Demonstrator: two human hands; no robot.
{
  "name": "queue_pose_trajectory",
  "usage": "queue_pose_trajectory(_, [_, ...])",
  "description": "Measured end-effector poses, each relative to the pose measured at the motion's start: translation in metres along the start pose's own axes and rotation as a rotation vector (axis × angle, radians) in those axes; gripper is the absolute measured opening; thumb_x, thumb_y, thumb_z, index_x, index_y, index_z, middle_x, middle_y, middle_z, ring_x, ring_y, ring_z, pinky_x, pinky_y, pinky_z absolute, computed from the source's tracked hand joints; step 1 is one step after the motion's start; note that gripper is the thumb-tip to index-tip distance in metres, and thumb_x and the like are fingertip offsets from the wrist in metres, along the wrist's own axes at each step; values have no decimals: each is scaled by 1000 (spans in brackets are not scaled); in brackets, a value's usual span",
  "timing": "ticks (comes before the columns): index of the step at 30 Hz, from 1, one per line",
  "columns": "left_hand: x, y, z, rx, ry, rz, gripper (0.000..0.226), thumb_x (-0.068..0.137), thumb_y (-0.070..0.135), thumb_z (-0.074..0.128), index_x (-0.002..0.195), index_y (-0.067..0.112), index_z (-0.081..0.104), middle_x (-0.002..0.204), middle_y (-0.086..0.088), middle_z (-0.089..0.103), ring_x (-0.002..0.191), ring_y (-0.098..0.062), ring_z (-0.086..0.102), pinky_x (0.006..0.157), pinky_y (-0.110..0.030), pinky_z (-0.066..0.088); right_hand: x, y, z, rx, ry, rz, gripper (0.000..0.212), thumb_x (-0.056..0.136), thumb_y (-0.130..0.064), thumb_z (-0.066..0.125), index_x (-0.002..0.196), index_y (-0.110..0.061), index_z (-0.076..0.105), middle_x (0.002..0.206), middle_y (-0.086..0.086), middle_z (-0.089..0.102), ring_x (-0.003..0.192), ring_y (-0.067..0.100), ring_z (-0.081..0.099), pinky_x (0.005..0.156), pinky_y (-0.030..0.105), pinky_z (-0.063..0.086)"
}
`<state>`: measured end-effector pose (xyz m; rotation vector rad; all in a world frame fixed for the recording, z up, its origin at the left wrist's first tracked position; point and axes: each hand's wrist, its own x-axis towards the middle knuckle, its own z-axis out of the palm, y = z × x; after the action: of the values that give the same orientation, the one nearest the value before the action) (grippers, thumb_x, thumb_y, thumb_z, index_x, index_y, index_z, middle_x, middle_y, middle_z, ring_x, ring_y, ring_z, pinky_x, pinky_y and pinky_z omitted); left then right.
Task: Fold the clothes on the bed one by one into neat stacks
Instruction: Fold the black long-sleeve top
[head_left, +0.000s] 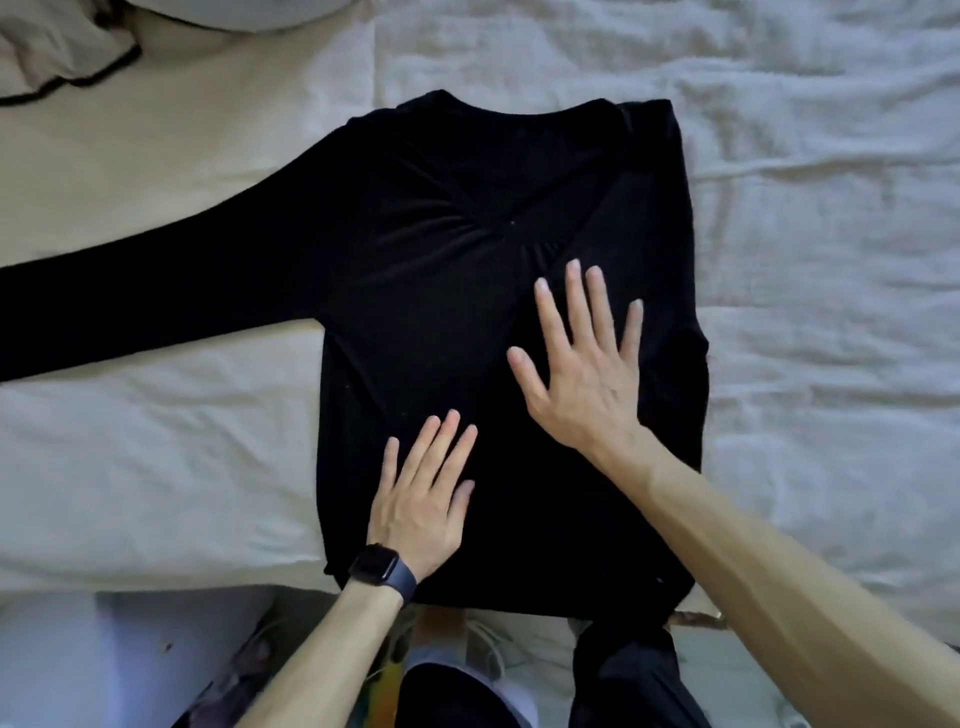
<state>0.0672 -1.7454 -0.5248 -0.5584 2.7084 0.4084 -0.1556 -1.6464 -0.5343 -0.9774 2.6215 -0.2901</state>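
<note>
Where the white bedsheet (805, 156) wrinkles, a black top (441, 312) lies.

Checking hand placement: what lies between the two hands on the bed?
Head view: only fabric of the black top lies between the left hand and the right hand, both flat on it.

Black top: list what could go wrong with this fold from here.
The sleeve lies spread out; pulling it in may skew the top.
The left hand and right hand, both flat, may press the gathered front into creases.
The hem at the bed edge may slip off.
</note>
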Motion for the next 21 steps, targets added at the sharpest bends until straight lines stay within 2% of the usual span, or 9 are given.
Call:
queue_pose_trajectory(3, [-1, -9, -8, 14, -92, -55, 85, 88, 65, 43, 159, 40, 3, 169, 4, -5, 155, -19, -7, 122, -50, -9, -38, -12, 19, -21, -90, 43, 77, 101, -66, 35, 163, -29, 11, 171, 9, -5, 157, 25, -11, 124, 61, -2])
queue_pose_trajectory(6, [-1, -20, -18, -93, -107, -49, 97, 81, 73, 49, 160, 38, 2, 169, 1, -8, 155, -19, -9, 124, -48, -4, -70, -13, 16, 66, -12, 247, 82, 98, -62, 47, 162, -20, 19, 169, 14, 7, 157, 30, 0, 125, 54, 1])
queue_pose_trajectory(7, [-7, -24, -20, -132, -85, -15, 96, 81, 70, 53, 160, 37, 10, 169, 0, 1, 155, -20, 0, 125, -48, 2, -84, -19, 13, 129, 54, 310, 80, 96, -57, 55, 159, -15, 28, 165, 14, 20, 155, 31, 14, 125, 51, 11])
queue_pose_trajectory(9, [-23, -33, -22, -188, 40, 13, 77, 84, 58, 57, 153, 29, 35, 157, -2, 35, 143, -23, 34, 116, -48, 30, -114, -40, 4, 333, 124, 462, 65, 92, -45, 67, 145, -13, 46, 143, 7, 49, 132, 23, 46, 111, 41, 40])
queue_pose_trajectory(10, [-33, -39, -22, -214, 126, -9, 64, 87, 51, 57, 144, 24, 47, 142, -2, 49, 127, -24, 49, 103, -46, 44, -129, -53, 0, 494, 90, 578, 55, 92, -42, 70, 137, -17, 51, 129, -2, 58, 115, 14, 56, 98, 34, 48])
queue_pose_trajectory(12, [-50, -52, -26, -343, 185, -162, 42, 91, 41, 56, 127, 18, 57, 115, 2, 58, 100, -23, 60, 81, -40, 53, -149, -83, -1, 808, -91, 817, 39, 92, -45, 69, 123, -26, 56, 104, -14, 67, 87, 4, 67, 80, 25, 53])
queue_pose_trajectory(15, [-65, -70, -33, -490, -48, -406, 30, 96, 38, 59, 123, 24, 55, 105, 11, 53, 96, -18, 60, 76, -35, 52, -162, -121, 17, 1003, -244, 1000, 33, 91, -49, 69, 113, -26, 62, 97, -13, 68, 73, 5, 73, 81, 40, 61])
queue_pose_trajectory(19, [-61, -89, -41, -355, -257, -373, 22, 94, 50, 59, 107, 34, 51, 92, 13, 58, 82, -10, 57, 64, -30, 42, -164, -155, 38, 917, -204, 991, 44, 83, -60, 70, 81, -18, 57, 77, 0, 70, 70, 18, 70, 73, 45, 60])
queue_pose_trajectory(21, [-53, -96, -45, -310, -350, -341, 19, 94, 52, 58, 97, 34, 52, 89, 11, 60, 79, -9, 58, 60, -28, 39, -164, -163, 43, 910, -166, 990, 51, 82, -62, 70, 78, -12, 59, 73, 6, 70, 70, 24, 68, 71, 44, 59])
